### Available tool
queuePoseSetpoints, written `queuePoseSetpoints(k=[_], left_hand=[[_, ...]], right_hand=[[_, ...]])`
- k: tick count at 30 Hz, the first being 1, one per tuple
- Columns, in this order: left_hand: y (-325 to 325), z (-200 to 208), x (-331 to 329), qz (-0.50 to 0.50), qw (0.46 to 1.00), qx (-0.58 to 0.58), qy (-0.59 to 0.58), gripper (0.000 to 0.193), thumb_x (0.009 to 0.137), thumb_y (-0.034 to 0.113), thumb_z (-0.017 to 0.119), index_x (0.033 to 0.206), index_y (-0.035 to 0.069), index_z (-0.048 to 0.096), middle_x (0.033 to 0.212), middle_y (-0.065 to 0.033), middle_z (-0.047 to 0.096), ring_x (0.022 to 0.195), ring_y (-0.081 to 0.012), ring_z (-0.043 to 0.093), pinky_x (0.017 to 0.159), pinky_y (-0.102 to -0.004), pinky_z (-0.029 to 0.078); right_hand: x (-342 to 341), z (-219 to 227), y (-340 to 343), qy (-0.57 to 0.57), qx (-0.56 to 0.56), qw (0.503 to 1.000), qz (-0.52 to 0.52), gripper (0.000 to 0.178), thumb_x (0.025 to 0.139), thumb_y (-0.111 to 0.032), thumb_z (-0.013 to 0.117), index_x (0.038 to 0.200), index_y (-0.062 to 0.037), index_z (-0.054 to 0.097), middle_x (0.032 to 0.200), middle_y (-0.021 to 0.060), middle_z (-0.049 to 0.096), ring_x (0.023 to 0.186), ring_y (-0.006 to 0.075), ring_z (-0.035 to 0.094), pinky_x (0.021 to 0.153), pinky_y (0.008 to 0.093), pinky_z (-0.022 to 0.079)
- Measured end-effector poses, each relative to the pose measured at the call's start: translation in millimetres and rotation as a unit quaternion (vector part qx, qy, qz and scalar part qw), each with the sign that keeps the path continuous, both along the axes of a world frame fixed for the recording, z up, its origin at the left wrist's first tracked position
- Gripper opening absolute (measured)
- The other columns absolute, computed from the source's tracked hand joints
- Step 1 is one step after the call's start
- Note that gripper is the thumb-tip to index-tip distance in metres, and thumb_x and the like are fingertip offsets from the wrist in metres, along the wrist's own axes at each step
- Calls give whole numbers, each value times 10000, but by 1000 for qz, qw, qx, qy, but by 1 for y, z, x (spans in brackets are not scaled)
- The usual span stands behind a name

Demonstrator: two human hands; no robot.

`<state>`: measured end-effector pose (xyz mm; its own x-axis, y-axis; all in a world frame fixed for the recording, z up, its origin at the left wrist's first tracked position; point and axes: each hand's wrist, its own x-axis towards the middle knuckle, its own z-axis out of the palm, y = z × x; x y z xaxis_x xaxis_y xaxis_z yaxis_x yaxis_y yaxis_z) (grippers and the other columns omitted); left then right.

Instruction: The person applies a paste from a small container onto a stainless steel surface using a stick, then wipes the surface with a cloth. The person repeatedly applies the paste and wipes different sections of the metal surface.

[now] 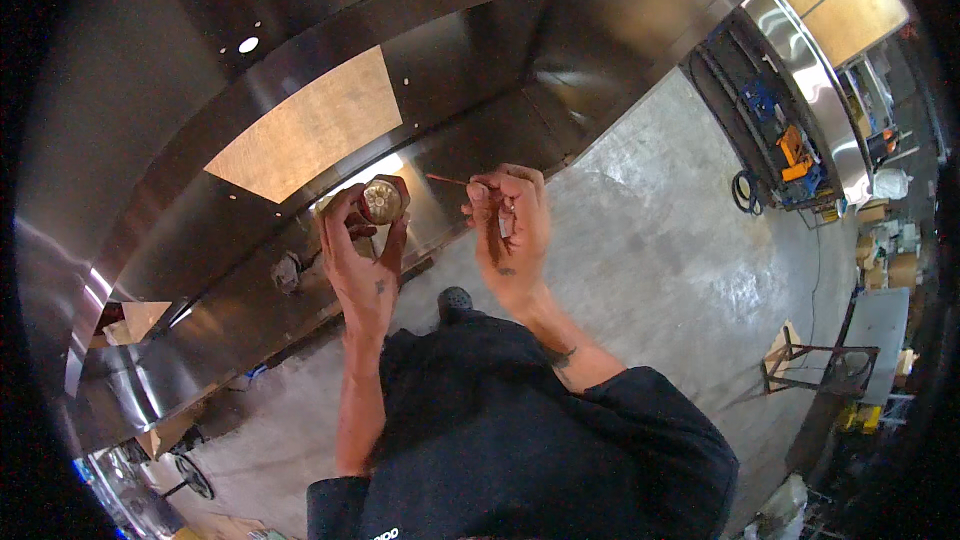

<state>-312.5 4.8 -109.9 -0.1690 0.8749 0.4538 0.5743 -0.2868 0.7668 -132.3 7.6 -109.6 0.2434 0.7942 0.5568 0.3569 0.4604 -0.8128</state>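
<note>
My left hand is raised in front of the metal structure, its fingers and thumb wrapped around the sides of a small round thing. That thing has a pale gold face with a ribbed, flower-like pattern and a dark reddish rim; its exact kind does not show. To its right, my right hand pinches a thin reddish-brown stick between thumb and fingers. The stick's free end points left toward the round thing, with a gap between them. Part of the stick is hidden inside my right hand.
A large shiny metal structure curves across the front, with a pale wooden panel in its opening. At the right, a dark rack holds an orange tool and blue tools. A metal frame stands on the grey concrete floor.
</note>
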Motion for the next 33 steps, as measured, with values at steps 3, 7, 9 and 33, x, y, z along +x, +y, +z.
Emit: queuePoseSetpoints(k=[3,7,9,33], left_hand=[[1,1,0,0,1000,24,2,596,848,18,886,1379,56,619,1267,-148,660,1030,-262,687,831,-358,580],[-1,4,0,11,999,50,9,600,832,-37,868,1372,59,625,1254,-150,669,1059,-276,679,847,-362,576],[-4,5,1,1,999,47,-4,612,816,-56,869,1366,60,627,1259,-146,673,1070,-288,683,842,-365,581],[12,12,20,-33,999,-9,5,612,836,-14,880,1379,77,614,1268,-130,658,1048,-262,682,810,-356,583]], right_hand=[[-5,-8,-1,-16,14,1000,11,107,1064,1,656,1163,14,619,1194,95,547,888,125,675,726,269,606],[-6,4,-5,-69,12,997,21,132,1038,33,674,1163,3,644,1186,113,558,900,156,672,733,278,596],[-7,12,-5,-109,21,994,23,151,1016,52,692,1153,-3,662,1182,124,561,919,178,664,741,286,588],[4,10,-7,-151,-30,988,5,258,948,54,770,1172,-39,683,1189,150,561,967,248,636,689,335,564]])
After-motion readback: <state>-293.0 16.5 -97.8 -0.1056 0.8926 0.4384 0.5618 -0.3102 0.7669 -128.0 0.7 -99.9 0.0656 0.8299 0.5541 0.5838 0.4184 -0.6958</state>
